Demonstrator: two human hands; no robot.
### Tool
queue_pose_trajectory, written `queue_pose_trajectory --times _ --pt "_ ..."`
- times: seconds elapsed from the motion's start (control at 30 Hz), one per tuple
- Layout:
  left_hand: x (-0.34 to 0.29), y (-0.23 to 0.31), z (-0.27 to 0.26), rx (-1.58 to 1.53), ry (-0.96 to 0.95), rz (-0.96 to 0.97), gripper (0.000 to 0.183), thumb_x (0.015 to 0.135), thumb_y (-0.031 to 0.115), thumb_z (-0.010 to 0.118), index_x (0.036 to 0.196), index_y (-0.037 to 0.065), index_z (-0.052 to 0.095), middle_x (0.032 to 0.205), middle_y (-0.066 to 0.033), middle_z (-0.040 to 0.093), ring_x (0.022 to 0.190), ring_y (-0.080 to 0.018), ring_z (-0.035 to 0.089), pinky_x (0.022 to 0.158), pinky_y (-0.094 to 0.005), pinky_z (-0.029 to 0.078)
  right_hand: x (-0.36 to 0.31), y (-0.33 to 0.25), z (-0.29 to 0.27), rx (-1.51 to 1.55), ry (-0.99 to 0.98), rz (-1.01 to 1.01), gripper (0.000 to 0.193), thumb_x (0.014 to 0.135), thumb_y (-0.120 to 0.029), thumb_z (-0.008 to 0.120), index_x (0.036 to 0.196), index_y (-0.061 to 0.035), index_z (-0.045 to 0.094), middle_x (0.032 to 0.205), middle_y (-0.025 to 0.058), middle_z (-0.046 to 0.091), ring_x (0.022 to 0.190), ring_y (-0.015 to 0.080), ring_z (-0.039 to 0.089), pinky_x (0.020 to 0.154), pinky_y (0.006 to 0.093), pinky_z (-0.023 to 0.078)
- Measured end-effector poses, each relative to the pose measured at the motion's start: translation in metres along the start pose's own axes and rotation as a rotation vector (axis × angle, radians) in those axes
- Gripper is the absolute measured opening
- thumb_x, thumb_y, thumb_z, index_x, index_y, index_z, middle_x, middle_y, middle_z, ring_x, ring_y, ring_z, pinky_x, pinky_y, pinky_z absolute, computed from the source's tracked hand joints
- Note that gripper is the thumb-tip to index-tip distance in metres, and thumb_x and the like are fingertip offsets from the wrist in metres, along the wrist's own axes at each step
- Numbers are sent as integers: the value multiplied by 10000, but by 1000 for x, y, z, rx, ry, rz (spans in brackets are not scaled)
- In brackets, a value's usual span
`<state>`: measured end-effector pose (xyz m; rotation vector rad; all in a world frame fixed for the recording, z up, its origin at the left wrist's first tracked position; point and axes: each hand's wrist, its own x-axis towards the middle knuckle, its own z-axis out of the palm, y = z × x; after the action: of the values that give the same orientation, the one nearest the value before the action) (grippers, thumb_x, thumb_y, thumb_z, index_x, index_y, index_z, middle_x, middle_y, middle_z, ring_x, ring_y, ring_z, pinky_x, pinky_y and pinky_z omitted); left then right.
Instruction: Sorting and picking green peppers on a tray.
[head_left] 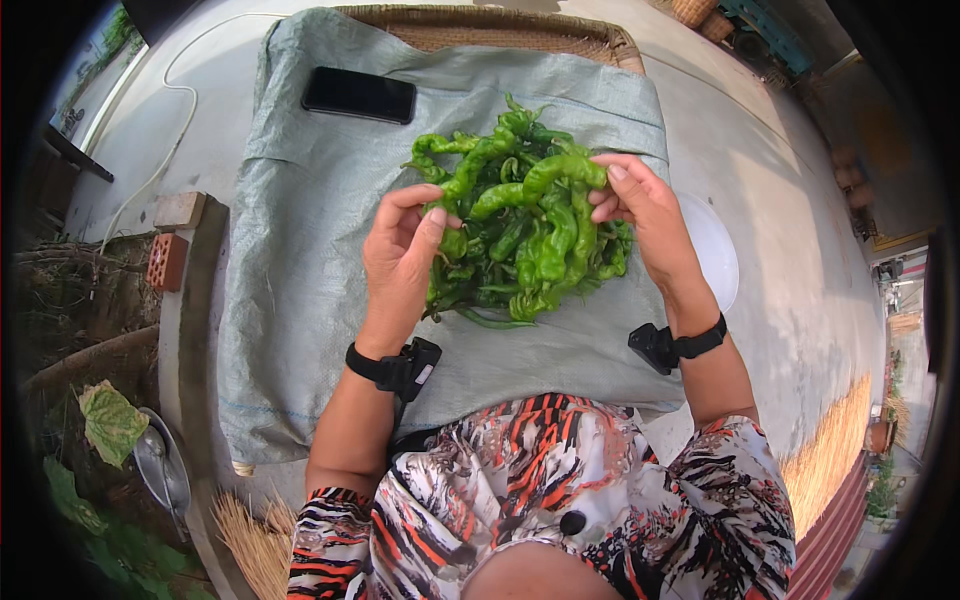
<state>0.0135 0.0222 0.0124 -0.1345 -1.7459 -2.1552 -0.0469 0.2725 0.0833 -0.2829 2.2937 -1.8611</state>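
Both hands are working one long green pepper (535,180) above the pepper pile (520,250): right hand (640,205) pinching its end, left hand (400,250) pinching the other (phone (358,95) lying nearby on the grey sack (300,250)).

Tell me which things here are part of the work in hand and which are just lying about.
In hand:
left hand and right hand, both on one long green pepper
pepper pile
grey sack cloth

Lying about:
black phone
white plate
red brick
metal bowl
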Motion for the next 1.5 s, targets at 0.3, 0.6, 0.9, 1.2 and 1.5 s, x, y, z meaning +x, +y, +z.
queue_pose_trajectory --times 0.3,0.6,0.9,1.2,1.5 --pt "2 9 -6 503 -78 263 560 768 157 756 1286 81 556 1282 -99 546 1244 -280 420 1067 -404 335 -17 -36 24 441 19 -248 298 1009 -228 499 1184 4 565 943 65 646 778 127 630 734 315 557" --pt "-2 3 -4 453 -180 208 475 802 4 689 1256 54 558 1093 -99 626 1028 -288 554 920 -361 441 -18 -11 48 1170 -360 113 306 1012 -165 476 1266 2 516 1082 130 651 903 217 683 752 341 594" --pt "2 -13 -10 401 136 55 410 875 58 646 1269 72 533 1173 -74 545 979 -139 559 763 -264 482 -33 -17 -5 1380 -236 -82 326 1019 -156 458 1298 8 498 1189 123 606 1033 214 628 850 341 545" --pt "1 -25 -19 749 134 -79 565 783 45 623 1314 -1 438 1195 -153 537 1011 -282 543 890 -387 463 -48 -12 -50 561 695 -494 334 1002 -143 491 1280 39 453 1226 176 554 1092 247 591 930 362 486" --pt "-2 -26 -20 953 -53 -105 558 801 62 654 1325 81 464 1111 -154 573 972 -275 594 833 -382 497 -31 86 -100 453 1088 -224 437 972 -131 527 1335 55 372 1272 187 509 1134 278 570 973 384 462"
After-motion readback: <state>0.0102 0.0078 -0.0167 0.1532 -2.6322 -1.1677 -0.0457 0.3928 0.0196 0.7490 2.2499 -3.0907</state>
